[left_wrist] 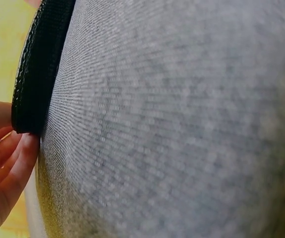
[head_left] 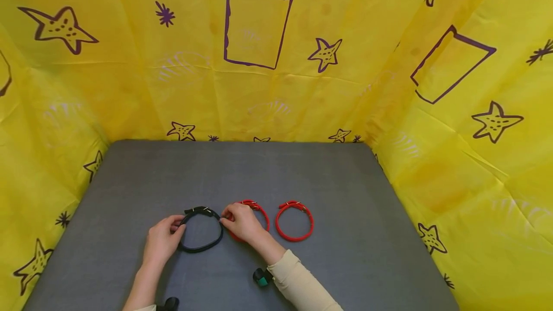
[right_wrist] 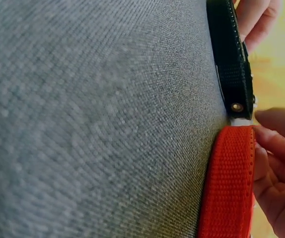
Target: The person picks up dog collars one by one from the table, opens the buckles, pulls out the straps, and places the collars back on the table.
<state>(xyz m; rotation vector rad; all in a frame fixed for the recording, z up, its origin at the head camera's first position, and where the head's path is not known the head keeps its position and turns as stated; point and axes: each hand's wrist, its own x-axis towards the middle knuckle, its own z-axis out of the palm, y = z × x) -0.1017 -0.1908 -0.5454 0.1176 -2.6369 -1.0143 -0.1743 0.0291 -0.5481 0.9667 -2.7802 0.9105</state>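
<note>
A round black dog collar stands on its edge on the grey table, its buckle at the far side. My left hand pinches its left side; in the left wrist view the thumb and fingers meet at the lower end of the black strap. At the collar's right side, near the buckle, my right hand pinches with thumb and forefinger. Partly behind that hand is a red collar, close beside the black strap in the right wrist view. Another red collar stands farther right.
The grey tabletop spreads behind and to both sides of the collars. Yellow cloth printed with purple stars and frames hangs behind the table and along both sides. A dark wrist camera sits below the right wrist.
</note>
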